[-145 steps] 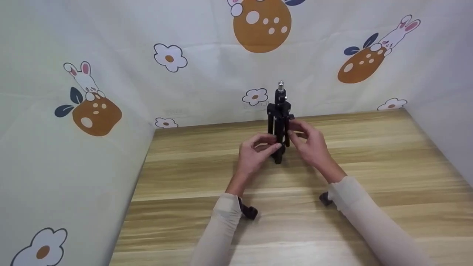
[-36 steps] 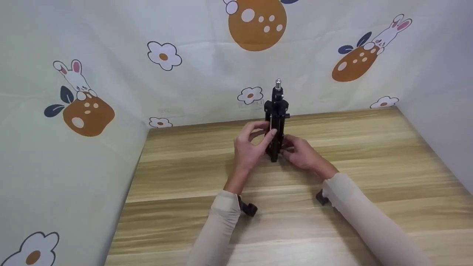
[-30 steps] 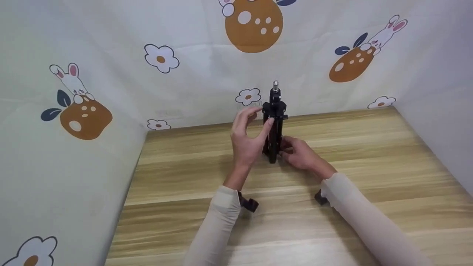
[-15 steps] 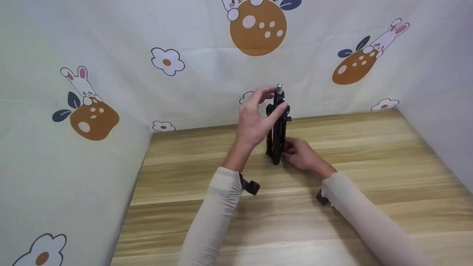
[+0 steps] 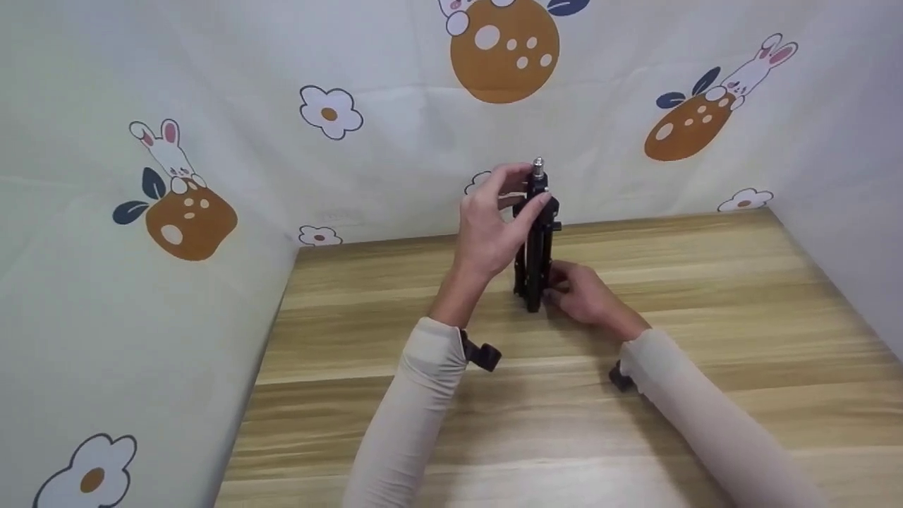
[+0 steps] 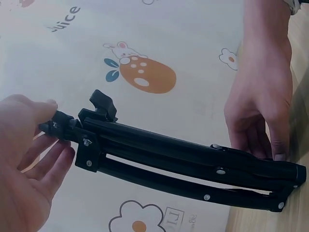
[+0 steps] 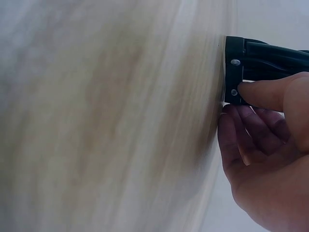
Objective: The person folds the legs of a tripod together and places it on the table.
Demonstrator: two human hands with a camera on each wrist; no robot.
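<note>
A folded black tripod stand is upright on the table near the back wall, a silver stud at its tip. My left hand holds its top between thumb and fingers, just below the stud. In the left wrist view, the thumb of that left hand lies on the narrow neck, near a black knob. Low down, my right hand pinches the foot end of the legs. In the right wrist view, its thumb lies on the riveted bottom bracket, other fingers curled beneath.
The wood-grain table runs up to a pale cloth wall printed with rabbits, fruit and flowers. More cloth rises at the left and right sides. Black wrist mounts stick out from both sleeves.
My left hand has slid up from the middle of the legs to the tripod stand's top. Earlier, my right hand dropped from its upper side to the foot. The stand stays upright in about the same place.
</note>
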